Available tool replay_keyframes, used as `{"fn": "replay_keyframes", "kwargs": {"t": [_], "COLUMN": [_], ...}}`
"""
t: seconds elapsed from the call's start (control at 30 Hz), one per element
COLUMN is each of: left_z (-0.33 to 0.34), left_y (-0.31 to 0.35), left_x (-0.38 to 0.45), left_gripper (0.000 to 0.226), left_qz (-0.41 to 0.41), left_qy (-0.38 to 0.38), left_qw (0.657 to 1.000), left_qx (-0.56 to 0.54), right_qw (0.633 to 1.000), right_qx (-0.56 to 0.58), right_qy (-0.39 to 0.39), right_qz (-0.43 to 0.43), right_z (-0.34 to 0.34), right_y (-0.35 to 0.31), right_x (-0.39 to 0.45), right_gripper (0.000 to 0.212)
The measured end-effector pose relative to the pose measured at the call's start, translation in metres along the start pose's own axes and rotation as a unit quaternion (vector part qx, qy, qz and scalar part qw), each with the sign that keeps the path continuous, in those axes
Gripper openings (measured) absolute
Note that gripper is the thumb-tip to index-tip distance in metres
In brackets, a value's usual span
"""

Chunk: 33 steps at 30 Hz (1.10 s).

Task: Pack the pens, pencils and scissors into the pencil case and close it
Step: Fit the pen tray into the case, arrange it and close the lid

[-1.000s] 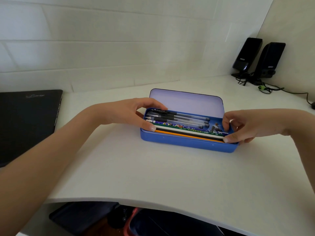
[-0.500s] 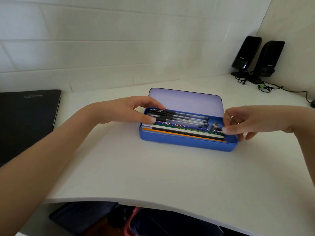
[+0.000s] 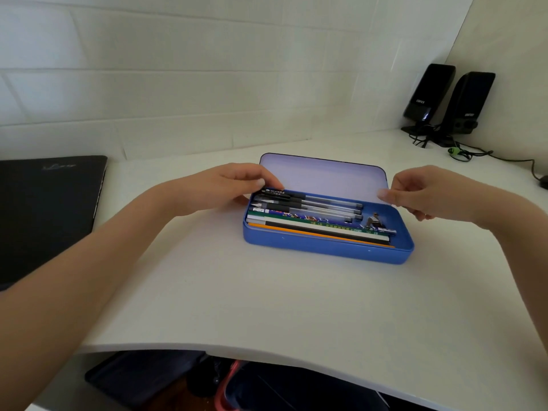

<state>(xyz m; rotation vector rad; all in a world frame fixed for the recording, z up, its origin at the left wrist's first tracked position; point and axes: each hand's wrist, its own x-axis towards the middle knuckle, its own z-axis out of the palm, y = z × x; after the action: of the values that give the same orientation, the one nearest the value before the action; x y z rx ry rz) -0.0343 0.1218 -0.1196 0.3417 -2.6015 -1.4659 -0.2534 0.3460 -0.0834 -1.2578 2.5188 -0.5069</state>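
that pencil case [image 3: 326, 247] looks like light, stiff tin, so I'd grab the lid [image 3: 323, 176] by its far edge; left hand [image 3: 225, 188] pinches a pen [image 3: 296, 195], right hand [image 3: 421, 194] loosely curled, empty.

My left hand [image 3: 234, 185] is hiding the pens' [image 3: 308, 203] left ends; the laptop [image 3: 47, 215] is running off the picture's left edge.

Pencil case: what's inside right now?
Pencil case holds black pens at the back and pencils along the front. No scissors visible; anything beneath them is covered.
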Motion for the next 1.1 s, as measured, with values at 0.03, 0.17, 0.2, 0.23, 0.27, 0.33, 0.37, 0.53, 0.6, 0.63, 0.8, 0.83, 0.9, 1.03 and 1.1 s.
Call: {"fn": "replay_keyframes", "kwargs": {"t": [0.03, 0.17, 0.2, 0.23, 0.27, 0.33, 0.37, 0.53, 0.6, 0.63, 0.8, 0.83, 0.9, 1.03, 1.1], "left_z": [0.0, -0.003, -0.003, -0.003, -0.003, -0.003, -0.003, -0.003, -0.003, -0.002, 0.0, 0.0, -0.001, -0.001, -0.001], "left_y": [-0.001, -0.001, -0.001, 0.0, 0.0, 0.0, 0.0, 0.0, 0.0, 0.0, 0.001, 0.001, 0.001, 0.002, 0.002], "left_x": [0.001, 0.0, 0.0, -0.001, -0.001, -0.001, -0.001, -0.001, 0.0, 0.0, 0.001, 0.001, 0.001, 0.0, 0.0], "left_gripper": [0.027, 0.025, 0.026, 0.026, 0.026, 0.026, 0.026, 0.026, 0.026, 0.026, 0.026, 0.026, 0.027, 0.027, 0.028], "left_qz": [-0.001, -0.001, 0.001, 0.003, 0.005, 0.004, 0.003, 0.002, 0.002, 0.003, 0.009, 0.008, 0.006, 0.004, 0.001], "left_qy": [0.001, -0.007, -0.009, -0.011, -0.012, -0.013, -0.014, -0.014, -0.015, -0.015, -0.017, -0.018, -0.017, -0.017, -0.013], "left_qw": [1.0, 1.0, 1.0, 1.0, 1.0, 1.0, 1.0, 1.0, 1.0, 1.0, 1.0, 1.0, 1.0, 1.0, 1.0], "left_qx": [-0.003, -0.001, 0.009, 0.018, 0.022, 0.019, 0.016, -0.001, 0.002, 0.002, -0.014, -0.017, -0.021, -0.021, -0.021], "right_qw": [1.0, 1.0, 1.0, 1.0, 1.0, 1.0, 1.0, 1.0, 0.999, 0.999, 0.998, 0.998, 0.998, 0.996, 0.995], "right_qx": [0.003, 0.006, 0.008, 0.01, 0.012, 0.018, 0.019, 0.012, 0.022, 0.025, 0.021, 0.017, 0.005, -0.017, -0.022], "right_qy": [0.009, 0.004, 0.001, -0.003, -0.006, -0.013, -0.014, -0.011, -0.014, -0.013, 0.007, 0.014, 0.029, 0.054, 0.066], "right_qz": [-0.001, 0.002, 0.003, 0.005, 0.007, 0.009, 0.007, -0.023, -0.039, -0.045, -0.061, -0.062, -0.063, -0.065, -0.068], "right_z": [0.0, 0.002, 0.002, 0.003, 0.003, 0.004, 0.005, 0.003, 0.002, 0.003, 0.01, 0.012, 0.015, 0.021, 0.023], "right_y": [0.0, -0.001, -0.001, -0.002, -0.002, -0.003, -0.004, -0.005, -0.006, -0.007, -0.01, -0.01, -0.011, -0.013, -0.016], "right_x": [0.001, 0.001, 0.001, 0.001, 0.001, 0.002, 0.002, 0.0, -0.002, -0.002, 0.001, 0.002, 0.004, 0.006, 0.006], "right_gripper": [0.044, 0.043, 0.043, 0.043, 0.043, 0.042, 0.042, 0.035, 0.032, 0.032, 0.034, 0.035, 0.035, 0.031, 0.029]}}
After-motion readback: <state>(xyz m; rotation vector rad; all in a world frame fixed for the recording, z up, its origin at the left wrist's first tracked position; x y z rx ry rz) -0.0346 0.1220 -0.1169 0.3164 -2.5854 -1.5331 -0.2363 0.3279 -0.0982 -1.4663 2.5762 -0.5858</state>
